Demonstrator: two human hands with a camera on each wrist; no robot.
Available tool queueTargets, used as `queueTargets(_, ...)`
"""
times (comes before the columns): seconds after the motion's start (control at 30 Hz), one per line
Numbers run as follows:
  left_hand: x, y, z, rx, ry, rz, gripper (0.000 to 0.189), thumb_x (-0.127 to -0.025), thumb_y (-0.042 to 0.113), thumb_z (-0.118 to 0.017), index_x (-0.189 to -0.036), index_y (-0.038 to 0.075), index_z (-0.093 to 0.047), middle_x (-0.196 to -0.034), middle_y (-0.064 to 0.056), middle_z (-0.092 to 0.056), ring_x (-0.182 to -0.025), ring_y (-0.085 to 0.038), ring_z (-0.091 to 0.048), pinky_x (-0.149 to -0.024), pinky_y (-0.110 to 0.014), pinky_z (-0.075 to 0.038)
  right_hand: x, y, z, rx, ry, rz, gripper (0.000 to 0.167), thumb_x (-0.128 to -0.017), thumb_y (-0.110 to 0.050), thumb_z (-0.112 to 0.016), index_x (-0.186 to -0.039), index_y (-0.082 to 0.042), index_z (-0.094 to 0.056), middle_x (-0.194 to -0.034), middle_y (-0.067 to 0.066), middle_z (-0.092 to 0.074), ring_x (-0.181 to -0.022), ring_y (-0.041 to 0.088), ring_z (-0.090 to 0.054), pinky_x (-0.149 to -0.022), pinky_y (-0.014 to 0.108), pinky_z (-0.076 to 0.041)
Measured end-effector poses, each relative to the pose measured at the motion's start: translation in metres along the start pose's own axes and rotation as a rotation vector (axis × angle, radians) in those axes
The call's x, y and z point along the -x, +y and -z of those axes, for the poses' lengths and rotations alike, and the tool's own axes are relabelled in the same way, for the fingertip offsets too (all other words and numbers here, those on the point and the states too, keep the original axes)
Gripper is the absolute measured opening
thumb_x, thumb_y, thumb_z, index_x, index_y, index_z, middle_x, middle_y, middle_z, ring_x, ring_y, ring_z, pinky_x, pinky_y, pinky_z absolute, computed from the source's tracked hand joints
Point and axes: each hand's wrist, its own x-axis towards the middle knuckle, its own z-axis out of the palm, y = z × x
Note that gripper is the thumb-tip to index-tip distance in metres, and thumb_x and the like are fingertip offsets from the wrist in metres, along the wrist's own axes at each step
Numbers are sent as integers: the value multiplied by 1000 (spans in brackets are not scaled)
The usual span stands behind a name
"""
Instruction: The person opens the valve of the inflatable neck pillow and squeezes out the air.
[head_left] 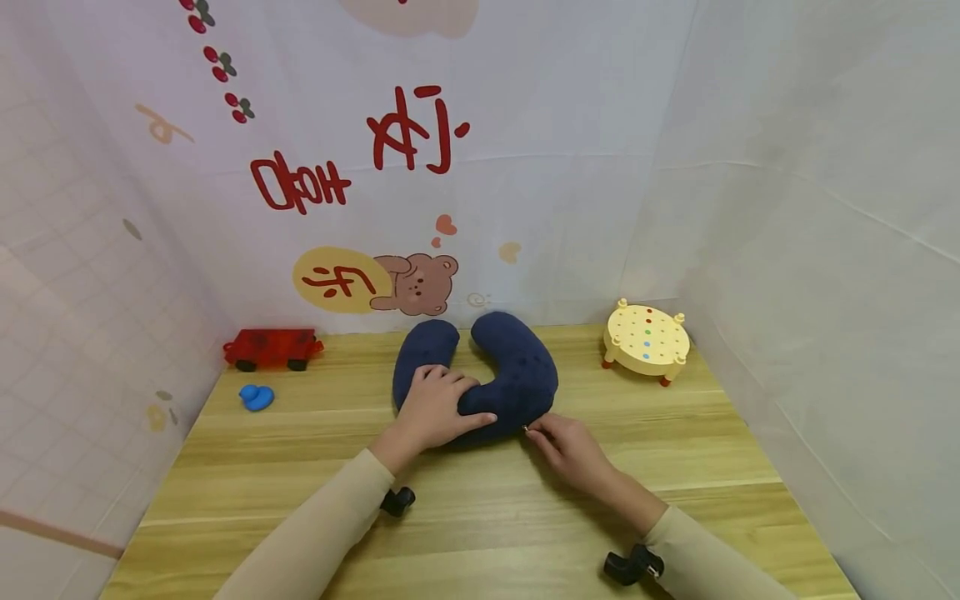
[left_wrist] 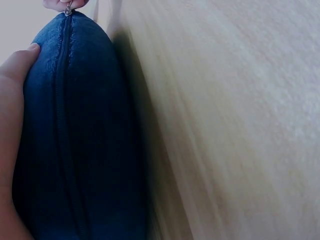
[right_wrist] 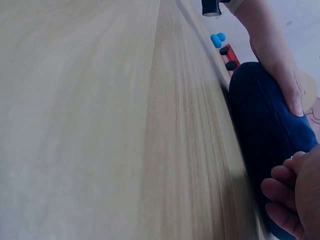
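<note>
A navy U-shaped neck pillow (head_left: 525, 367) lies on the table with its two ends pointing away from me. My left hand (head_left: 433, 410) grips its curved near part, fingers over the top and thumb along the near side. At the pillow's near right side, my right hand (head_left: 573, 450) pinches a small metal zipper pull (left_wrist: 69, 8) between thumb and fingertips. In the left wrist view the zipper (left_wrist: 60, 95) runs along the pillow's outer side, its teeth line looking closed below the pull. The left fingertips are partly hidden in the wrist views.
At the back left of the wooden table (head_left: 480, 517) stand a red toy cart (head_left: 272, 348) and a blue toy duck (head_left: 257, 397). A round yellow stool-like toy (head_left: 647, 340) with short legs is at the back right. White cloth walls (head_left: 555, 233) enclose the back and sides.
</note>
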Motion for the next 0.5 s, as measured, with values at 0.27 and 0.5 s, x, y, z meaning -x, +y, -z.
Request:
queueTargets(0.27,0,0,1,19,1,-9,82,-96,90,-54,-147,28,-72,-144,-1,-71,-138,-34,-57,-120,-58,-34,0,-2,-3,-31,-3,-22,4,-102,-1,-78,-100,-5,-79,-94,1,-77,-81,5,-68,-70,28,-59)
queueTargets(0.5,-1,-1,1,5,-2,-4,82,-95,90,-53,-147,30,-71,-144,0,-70,-139,-33,-57,-120,-57,-33,-2,-5,-8,-48,-20,6,5,-106,-4,-74,-103,-6,-78,-89,-3,-75,-77,2,-64,-69,25,-57)
